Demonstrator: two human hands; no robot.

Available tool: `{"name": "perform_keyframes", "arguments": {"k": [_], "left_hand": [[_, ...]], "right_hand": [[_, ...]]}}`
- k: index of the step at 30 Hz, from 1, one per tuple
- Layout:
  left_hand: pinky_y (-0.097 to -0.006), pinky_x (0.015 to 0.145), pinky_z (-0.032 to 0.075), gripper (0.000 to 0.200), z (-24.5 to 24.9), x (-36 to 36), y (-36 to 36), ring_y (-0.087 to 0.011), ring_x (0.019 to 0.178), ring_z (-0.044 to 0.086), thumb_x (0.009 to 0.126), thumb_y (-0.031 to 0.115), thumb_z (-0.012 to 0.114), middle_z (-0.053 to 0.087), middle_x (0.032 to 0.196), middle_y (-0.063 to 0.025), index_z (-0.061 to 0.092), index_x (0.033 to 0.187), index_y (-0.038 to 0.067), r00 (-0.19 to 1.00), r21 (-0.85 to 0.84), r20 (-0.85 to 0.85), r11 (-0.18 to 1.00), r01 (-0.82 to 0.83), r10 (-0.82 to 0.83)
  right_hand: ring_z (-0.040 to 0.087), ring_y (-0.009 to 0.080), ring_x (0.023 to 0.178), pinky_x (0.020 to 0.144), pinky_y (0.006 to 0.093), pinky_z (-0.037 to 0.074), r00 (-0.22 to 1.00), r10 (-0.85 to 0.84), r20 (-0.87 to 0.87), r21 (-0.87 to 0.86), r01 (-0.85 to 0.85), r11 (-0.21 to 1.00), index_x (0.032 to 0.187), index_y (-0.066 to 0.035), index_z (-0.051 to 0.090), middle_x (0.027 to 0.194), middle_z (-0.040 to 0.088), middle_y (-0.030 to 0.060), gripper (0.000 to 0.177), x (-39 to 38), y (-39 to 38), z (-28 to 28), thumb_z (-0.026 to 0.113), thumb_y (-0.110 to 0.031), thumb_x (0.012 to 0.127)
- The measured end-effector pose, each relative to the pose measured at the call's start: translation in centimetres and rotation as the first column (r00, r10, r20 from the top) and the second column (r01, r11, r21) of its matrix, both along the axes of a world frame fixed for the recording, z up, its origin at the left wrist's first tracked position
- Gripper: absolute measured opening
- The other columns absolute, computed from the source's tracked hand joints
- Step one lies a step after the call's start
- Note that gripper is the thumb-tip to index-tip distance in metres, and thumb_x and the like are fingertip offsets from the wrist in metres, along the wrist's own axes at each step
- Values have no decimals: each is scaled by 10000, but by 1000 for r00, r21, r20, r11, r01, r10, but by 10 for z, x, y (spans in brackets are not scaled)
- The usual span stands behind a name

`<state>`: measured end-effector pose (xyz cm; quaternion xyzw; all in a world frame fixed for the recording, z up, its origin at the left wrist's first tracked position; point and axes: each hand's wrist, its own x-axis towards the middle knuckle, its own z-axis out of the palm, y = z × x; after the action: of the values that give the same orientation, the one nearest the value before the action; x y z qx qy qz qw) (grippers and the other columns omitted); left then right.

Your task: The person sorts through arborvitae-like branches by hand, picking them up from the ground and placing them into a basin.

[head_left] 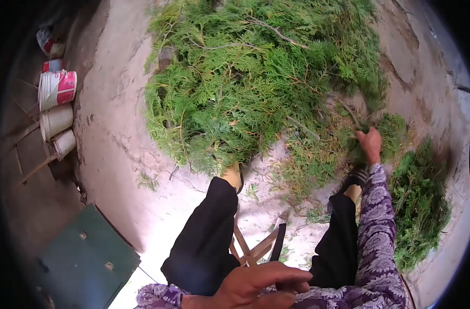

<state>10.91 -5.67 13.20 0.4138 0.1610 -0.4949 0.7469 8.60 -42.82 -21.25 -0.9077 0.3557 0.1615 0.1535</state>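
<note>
My right hand (370, 142), at the end of an outstretched patterned sleeve, is closed round an evergreen branch (353, 116) whose bare woody end sticks out past the fingers. Scale-like green leaves show around and below that fist, partly blurred. My left hand (255, 283) is held close to my lap with the fingers loosely bent, a gap below the thumb side, and nothing visible in it. In front of my feet lies a large heap of cut evergreen branches (255, 87). A smaller pile of green branches (419, 206) lies to the right of my right arm.
Loose clippings (312, 165) cover the concrete floor (116, 118) between my feet. White buckets (57, 121) stand at the left by some wooden poles. A dark green board (85, 257) is at lower left. Below me is a wooden stool frame (253, 250).
</note>
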Motion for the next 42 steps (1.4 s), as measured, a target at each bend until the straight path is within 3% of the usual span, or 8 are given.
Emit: {"name": "perform_keyframes", "arguments": {"k": [10, 11, 12, 15, 21, 30, 36, 42], "left_hand": [[-295, 664, 489, 295, 16, 39, 46, -229, 754, 596, 753, 102, 595, 612, 850, -169, 560, 985, -77, 936, 59, 310, 986, 157, -167], [-277, 667, 479, 260, -3, 63, 59, -196, 750, 595, 719, 80, 597, 617, 797, -139, 588, 961, -17, 569, 269, 713, 910, 316, -409], [-275, 642, 471, 226, -25, 75, 67, -174, 715, 587, 701, 91, 603, 609, 764, -110, 603, 916, 24, 365, 442, 808, 885, 144, -463], [-339, 652, 467, 267, -141, 108, 95, -294, 722, 583, 740, 208, 591, 596, 852, -172, 597, 892, -12, 455, 769, 621, 609, -194, -638], [-339, 721, 453, 271, -300, 142, 97, -272, 824, 554, 732, 125, 585, 568, 891, -121, 567, 993, 55, 447, 783, 600, 370, -501, -664], [-387, 659, 456, 222, -354, 155, 88, -302, 775, 548, 733, 107, 573, 524, 856, -132, 524, 948, 80, 416, 754, 637, 414, -510, -649], [-352, 622, 446, 212, -327, 148, 80, -286, 654, 543, 749, 137, 597, 551, 754, -131, 544, 916, 18, 485, 621, 784, 492, -610, -388], [-312, 495, 440, 96, -238, 95, 28, -224, 605, 537, 757, 144, 567, 532, 754, -121, 504, 763, 72, -151, 96, 972, 892, -441, -179]], "right_hand": [[552, 367, 649, 585, 428, 433, 865, 501, -6, 315, -474, 822, 799, 53, 560, 663, 544, 238, 361, -42, 100, 69, 636, -276, 672], [560, 357, 653, 583, 421, 438, 847, 527, 69, 304, -521, 798, 852, 54, 568, 674, 550, 239, 380, -42, 105, 83, 633, -281, 684], [560, 357, 653, 583, 421, 438, 846, 529, 71, 289, -525, 801, 852, 54, 568, 674, 550, 239, 380, -36, 109, 102, 633, -281, 684], [581, 317, 641, 583, 381, 453, 911, 407, 69, 538, -377, 754, 964, 50, 554, 698, 572, 220, 394, -10, 133, 184, 615, -252, 717], [527, 189, 553, 527, 273, 417, 948, 318, 19, 591, -268, 761, 968, 35, 548, 645, 549, 142, 346, 6, 179, 312, 613, -193, 716], [451, 59, 612, 550, 206, 373, 991, -128, -26, 719, 107, 687, 1007, 31, 551, 671, 509, 1, 317, -4, 229, 280, 608, -145, 750], [430, 61, 541, 493, 195, 360, 861, -492, -129, 903, 307, 300, 1053, 33, 511, 659, 487, 3, 324, -3, 220, 266, 560, -177, 811], [457, 88, 568, 484, 221, 379, 792, -575, -206, 938, 328, 116, 1079, 35, 470, 762, 524, 48, 380, -13, 225, 251, 546, -253, 843]]}}
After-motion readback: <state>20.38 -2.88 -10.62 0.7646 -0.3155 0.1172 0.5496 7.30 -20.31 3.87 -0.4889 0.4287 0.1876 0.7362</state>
